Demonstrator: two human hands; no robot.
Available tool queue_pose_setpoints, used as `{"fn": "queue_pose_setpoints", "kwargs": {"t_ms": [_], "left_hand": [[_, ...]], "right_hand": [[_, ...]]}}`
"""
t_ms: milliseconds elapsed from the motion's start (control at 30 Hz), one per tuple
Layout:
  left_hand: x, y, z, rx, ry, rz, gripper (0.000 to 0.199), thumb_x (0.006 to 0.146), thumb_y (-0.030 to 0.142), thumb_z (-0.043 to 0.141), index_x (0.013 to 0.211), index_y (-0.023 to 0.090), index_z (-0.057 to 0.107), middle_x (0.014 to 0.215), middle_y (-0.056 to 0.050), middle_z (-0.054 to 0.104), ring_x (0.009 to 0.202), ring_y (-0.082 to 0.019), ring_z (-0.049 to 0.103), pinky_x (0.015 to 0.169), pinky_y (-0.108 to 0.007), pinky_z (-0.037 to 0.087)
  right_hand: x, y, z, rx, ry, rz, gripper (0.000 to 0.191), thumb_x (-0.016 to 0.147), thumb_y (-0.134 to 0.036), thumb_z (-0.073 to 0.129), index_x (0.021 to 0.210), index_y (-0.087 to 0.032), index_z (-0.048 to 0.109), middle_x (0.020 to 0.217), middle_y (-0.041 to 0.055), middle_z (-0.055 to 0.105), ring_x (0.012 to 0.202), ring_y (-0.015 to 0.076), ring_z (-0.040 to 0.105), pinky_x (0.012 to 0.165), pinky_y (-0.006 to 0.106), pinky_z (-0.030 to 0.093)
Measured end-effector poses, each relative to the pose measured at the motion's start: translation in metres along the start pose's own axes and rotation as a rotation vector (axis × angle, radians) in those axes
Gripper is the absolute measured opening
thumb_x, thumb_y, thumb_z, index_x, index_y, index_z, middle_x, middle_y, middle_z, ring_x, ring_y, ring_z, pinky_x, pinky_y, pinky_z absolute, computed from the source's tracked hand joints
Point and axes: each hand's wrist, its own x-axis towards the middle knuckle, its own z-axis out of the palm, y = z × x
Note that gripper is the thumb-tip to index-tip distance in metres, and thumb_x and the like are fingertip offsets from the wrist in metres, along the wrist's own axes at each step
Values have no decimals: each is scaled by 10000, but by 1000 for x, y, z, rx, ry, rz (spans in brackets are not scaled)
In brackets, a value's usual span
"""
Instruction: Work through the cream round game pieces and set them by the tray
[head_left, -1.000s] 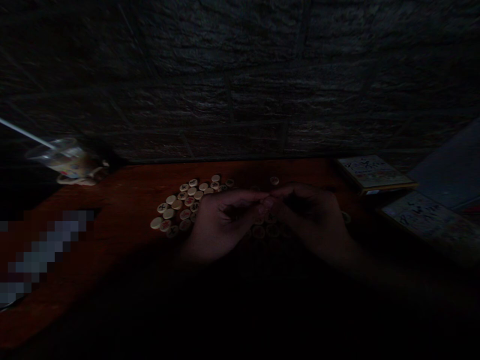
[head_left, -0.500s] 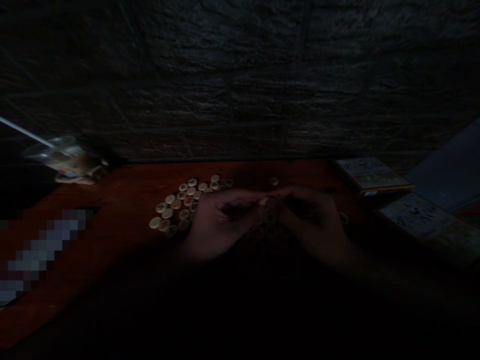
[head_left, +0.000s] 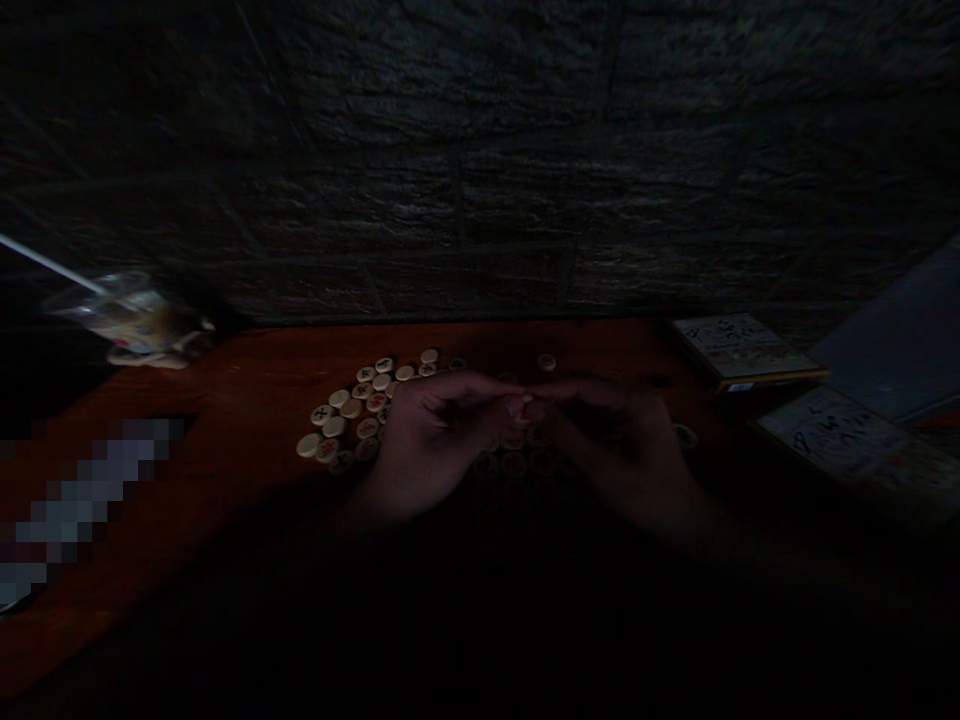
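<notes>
My left hand (head_left: 427,440) and my right hand (head_left: 626,440) meet at the fingertips over the dark middle of the table. Both are closed in a pinch around one small, round xiangqi piece (head_left: 526,409), mostly covered by the fingers; a reddish mark shows on it. Below the fingertips, several xiangqi pieces (head_left: 514,463) lie in shadow on the tabletop. Beside my left hand is a loose spread of pale xiangqi pieces (head_left: 350,408), some with red or black characters, others plain side up. Part of this spread is hidden behind that hand.
One piece (head_left: 546,363) lies alone near the wall, another (head_left: 685,436) right of my right hand. A box (head_left: 750,345) and a printed lid or box (head_left: 847,435) are at the right. A plastic cup (head_left: 135,315) with a straw stands far left, above a pixelated object (head_left: 90,510).
The fingertips have shifted slightly left and turned the pinched piece, so its reddish mark now shows. Another piece in the shadow below has come into view. The surrounding objects look the same.
</notes>
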Motion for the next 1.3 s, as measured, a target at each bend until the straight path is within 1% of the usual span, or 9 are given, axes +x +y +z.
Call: {"fn": "queue_pose_setpoints", "kwargs": {"t_ms": [133,233,467,567,700,833,1033,1167,1300], "left_hand": [[1,1,0,23,-13,4,152,831,239,867,971,193,829,947,-65,847,820,-194,818,766,-286,686],[0,3,2,5,-43,1,193,817,224,877,1003,197,833,1013,-73,845,887,-210,822,820,-306,689],[-3,-1,3,-22,-105,59,285,824,97,839,1088,201,822,1011,-58,847,865,-171,820,804,-237,671],[-4,-2,1,51,-101,92,298,831,131,848,1116,212,819,1021,-58,846,878,-183,820,805,-256,677],[-6,-1,-3,251,-117,193,319,856,197,846,1166,261,813,1080,-44,839,929,-190,813,857,-279,671],[-8,-1,-7,424,-92,280,348,891,270,821,1235,313,790,1140,-29,827,1000,-211,803,940,-322,652],[-5,-4,-13,457,-68,338,330,910,274,801,1237,309,790,1166,-34,821,1006,-211,798,931,-310,642],[-3,-4,-13,441,-50,371,361,903,224,808,1251,312,780,1161,-26,821,991,-173,787,883,-261,629],[-3,-2,-10,415,-18,320,323,898,215,809,1216,271,793,1124,-46,825,945,-170,787,834,-256,638]], "right_hand": [[0,1,0,-2,11,15,106,904,-234,768,1005,-227,801,864,13,821,777,165,778,720,275,628],[1,3,1,43,42,32,101,881,-264,810,972,-223,797,868,16,820,781,166,777,726,274,629],[2,0,2,59,70,46,147,858,-353,853,897,-225,792,847,18,823,772,172,778,746,290,633],[2,0,2,76,62,55,147,857,-355,852,894,-226,792,868,23,827,791,176,783,753,294,638],[2,-1,2,112,45,90,122,849,-319,857,890,-225,792,856,19,827,769,163,778,730,278,636],[4,-6,2,174,-5,140,182,854,-401,847,881,-228,800,866,21,832,776,171,784,751,297,648],[7,-12,-1,248,-48,224,214,854,-409,845,1002,-255,839,968,25,842,875,190,794,844,326,646],[7,-11,-2,265,-51,218,230,842,-398,858,1046,-292,846,1008,15,845,907,199,796,874,344,646],[7,-13,-2,238,-57,189,238,862,-414,837,1071,-301,844,1016,20,846,877,203,799,890,378,653]]}}
